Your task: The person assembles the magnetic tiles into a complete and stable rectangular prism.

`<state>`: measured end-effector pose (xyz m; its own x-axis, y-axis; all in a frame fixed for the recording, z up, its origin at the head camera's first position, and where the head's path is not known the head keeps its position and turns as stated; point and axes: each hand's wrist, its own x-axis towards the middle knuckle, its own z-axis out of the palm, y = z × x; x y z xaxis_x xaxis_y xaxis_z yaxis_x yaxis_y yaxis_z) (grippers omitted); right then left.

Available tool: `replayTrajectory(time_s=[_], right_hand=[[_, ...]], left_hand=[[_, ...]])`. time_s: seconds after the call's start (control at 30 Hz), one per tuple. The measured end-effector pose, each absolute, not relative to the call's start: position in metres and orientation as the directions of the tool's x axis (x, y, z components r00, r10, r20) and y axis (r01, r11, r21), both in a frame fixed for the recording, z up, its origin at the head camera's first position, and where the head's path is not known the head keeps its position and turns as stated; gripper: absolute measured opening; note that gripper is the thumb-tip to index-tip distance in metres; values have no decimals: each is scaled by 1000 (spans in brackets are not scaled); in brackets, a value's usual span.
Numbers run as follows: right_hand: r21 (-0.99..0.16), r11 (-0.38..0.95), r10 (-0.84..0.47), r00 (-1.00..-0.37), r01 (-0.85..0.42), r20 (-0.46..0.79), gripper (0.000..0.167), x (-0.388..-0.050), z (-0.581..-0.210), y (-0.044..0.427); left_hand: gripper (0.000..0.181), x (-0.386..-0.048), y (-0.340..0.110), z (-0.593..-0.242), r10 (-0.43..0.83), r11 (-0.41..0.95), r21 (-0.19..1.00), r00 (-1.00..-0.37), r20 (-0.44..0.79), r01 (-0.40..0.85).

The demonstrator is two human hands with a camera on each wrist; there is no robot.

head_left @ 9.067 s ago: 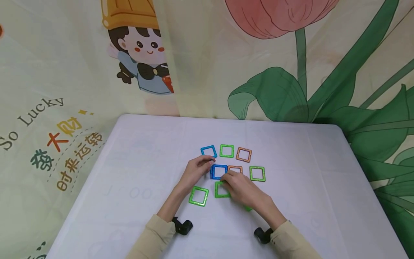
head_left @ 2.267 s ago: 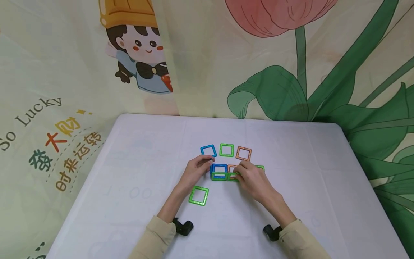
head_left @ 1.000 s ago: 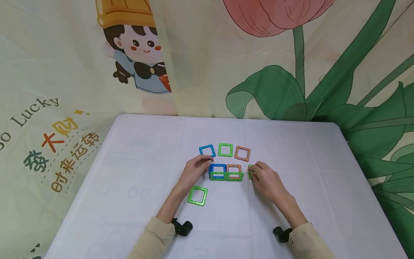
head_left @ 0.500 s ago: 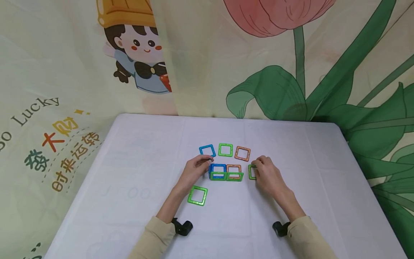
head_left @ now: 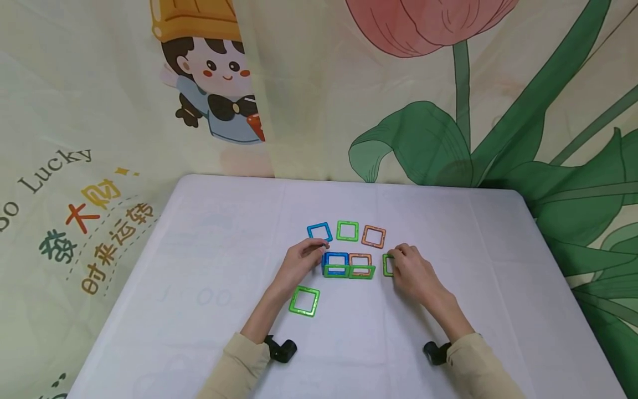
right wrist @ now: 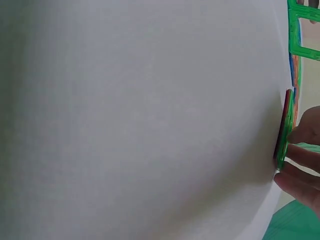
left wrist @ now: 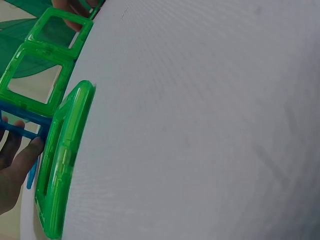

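Square magnetic tiles with hollow middles lie on the white table. My left hand [head_left: 302, 261] grips a blue magnetic tile [left wrist: 25, 120] that stands at the left end of a small joined build. A blue tile [head_left: 325, 255] and an orange tile [head_left: 369, 255] lie side by side there, with two green tiles [left wrist: 40, 107] upright along their front. Just right of the build, my right hand [head_left: 415, 272] pinches a green tile [head_left: 385, 266], partly covered by the fingers. In the right wrist view a dark red edge [right wrist: 282, 122] shows against that green tile [right wrist: 286, 132].
Behind the build lie a blue tile [head_left: 309, 233], a green tile [head_left: 347, 240] and an orange tile [head_left: 364, 236]. One more green tile [head_left: 292, 303] lies in front, near the left forearm. A printed cloth [head_left: 309, 111] hangs behind the table [head_left: 224, 221].
Two green tiles that lay in front now stand along the build's front. My right hand has moved right from the build to the separate green tile. My left hand has kept its place.
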<state>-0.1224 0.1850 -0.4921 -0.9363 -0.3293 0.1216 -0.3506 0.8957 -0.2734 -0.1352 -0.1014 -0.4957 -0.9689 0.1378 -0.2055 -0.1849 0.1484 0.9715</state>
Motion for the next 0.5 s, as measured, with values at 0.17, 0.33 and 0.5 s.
replayTrajectory(time_s=[0.17, 0.33, 0.5], right_hand=[[-286, 907, -323, -946, -309, -2, 44, -120, -485, 182], [-262, 922, -322, -940, -285, -113, 53, -117, -482, 178], [-214, 927, -334, -938, -308, -96, 51, -116, -482, 175]], left_hand=[[28, -135, -102, -495, 140, 158, 970, -968, -207, -184], [29, -135, -102, -494, 140, 169, 968, -968, -210, -186], [30, -134, -102, -495, 140, 167, 968, -968, -209, -185]])
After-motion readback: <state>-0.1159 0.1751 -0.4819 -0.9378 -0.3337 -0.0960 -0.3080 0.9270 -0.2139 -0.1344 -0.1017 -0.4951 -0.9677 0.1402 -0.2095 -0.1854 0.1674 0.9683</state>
